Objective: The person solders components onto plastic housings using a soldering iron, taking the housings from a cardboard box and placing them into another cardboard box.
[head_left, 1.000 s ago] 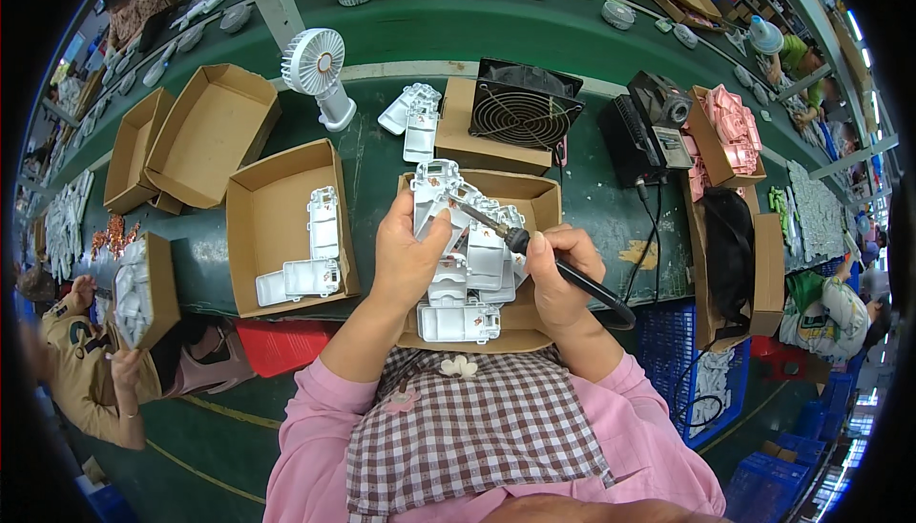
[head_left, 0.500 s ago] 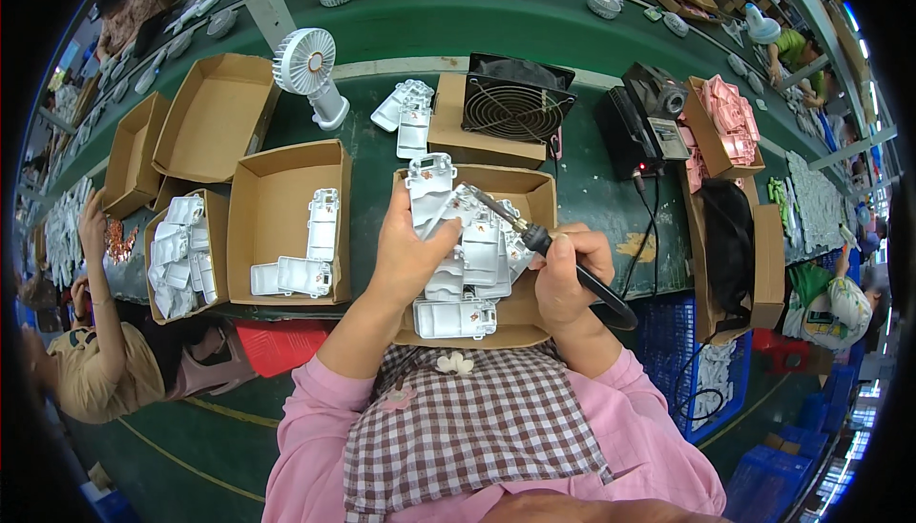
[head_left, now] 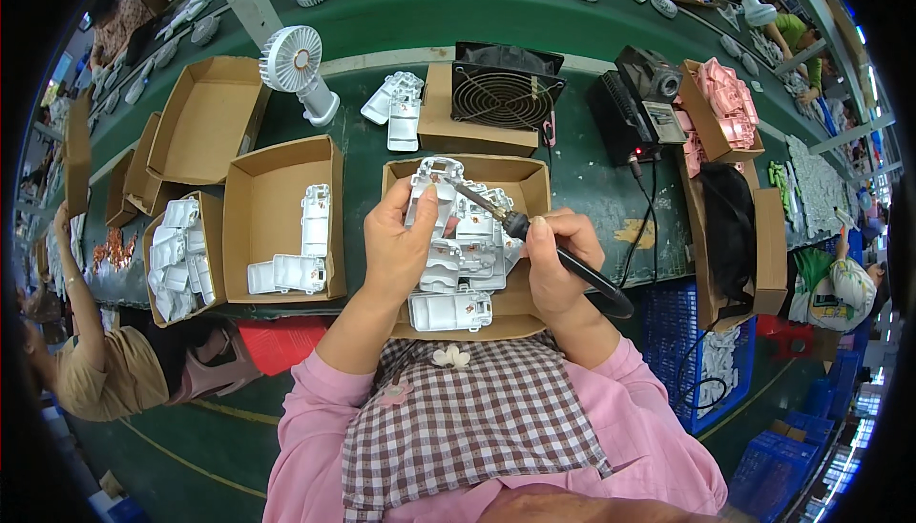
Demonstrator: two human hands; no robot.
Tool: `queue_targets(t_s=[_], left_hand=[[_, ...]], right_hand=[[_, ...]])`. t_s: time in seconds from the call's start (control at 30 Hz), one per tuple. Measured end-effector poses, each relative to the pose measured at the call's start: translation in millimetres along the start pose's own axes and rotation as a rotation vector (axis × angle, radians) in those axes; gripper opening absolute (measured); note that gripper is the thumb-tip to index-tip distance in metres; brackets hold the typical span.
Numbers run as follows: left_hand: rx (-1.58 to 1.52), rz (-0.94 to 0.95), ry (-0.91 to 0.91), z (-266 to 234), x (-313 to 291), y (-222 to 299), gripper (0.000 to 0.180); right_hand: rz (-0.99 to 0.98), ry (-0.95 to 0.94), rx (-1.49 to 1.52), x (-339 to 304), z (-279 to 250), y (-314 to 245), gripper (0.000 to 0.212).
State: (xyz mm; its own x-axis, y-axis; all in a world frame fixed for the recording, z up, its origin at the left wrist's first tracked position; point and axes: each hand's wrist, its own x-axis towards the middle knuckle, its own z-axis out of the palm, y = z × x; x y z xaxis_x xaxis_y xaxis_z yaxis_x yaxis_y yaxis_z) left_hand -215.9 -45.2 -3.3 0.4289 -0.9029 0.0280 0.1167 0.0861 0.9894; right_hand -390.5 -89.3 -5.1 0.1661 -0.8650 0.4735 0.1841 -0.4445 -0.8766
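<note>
My left hand (head_left: 396, 246) grips a small white plastic housing (head_left: 439, 170), its thumb pressed on the front. In my right hand (head_left: 565, 256) is a soldering iron (head_left: 593, 280), held by its black handle. The iron's metal tip reaches the upper end of the housing; whether it touches is too small to tell. Beneath both hands stands a cardboard box (head_left: 523, 318) with several white plastic housings (head_left: 450, 312) piled in it. My left fingers hide the lower part of the held housing.
A black fan (head_left: 506, 94) stands behind the box, beside loose white housings (head_left: 393, 108). A white handheld fan (head_left: 298, 70) is farther left. More boxes (head_left: 281, 165) hold housings. At right are a black soldering station (head_left: 625, 113) with a cord and a box of pink parts (head_left: 725, 108). A co-worker (head_left: 105, 361) sits left.
The iron's tip has moved left onto the upper end of the held housing, and my left thumb has come up against it. At left, the co-worker's raised hand now holds up a cardboard box.
</note>
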Motion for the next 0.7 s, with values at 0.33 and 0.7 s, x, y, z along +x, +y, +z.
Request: queue_targets(t_s=[0.33, 0.7], left_hand=[[-0.034, -0.054, 0.019, 0.4, -0.5, 2.6, 0.019], [-0.076, -0.059, 0.013, 0.8, 0.6, 4.5, 0.018]], right_hand=[[-0.034, -0.041, -0.073, 5.0, 4.3, -1.8, 0.012], [-0.030, -0.056, -0.069, 6.7, 7.3, -3.1, 0.011]])
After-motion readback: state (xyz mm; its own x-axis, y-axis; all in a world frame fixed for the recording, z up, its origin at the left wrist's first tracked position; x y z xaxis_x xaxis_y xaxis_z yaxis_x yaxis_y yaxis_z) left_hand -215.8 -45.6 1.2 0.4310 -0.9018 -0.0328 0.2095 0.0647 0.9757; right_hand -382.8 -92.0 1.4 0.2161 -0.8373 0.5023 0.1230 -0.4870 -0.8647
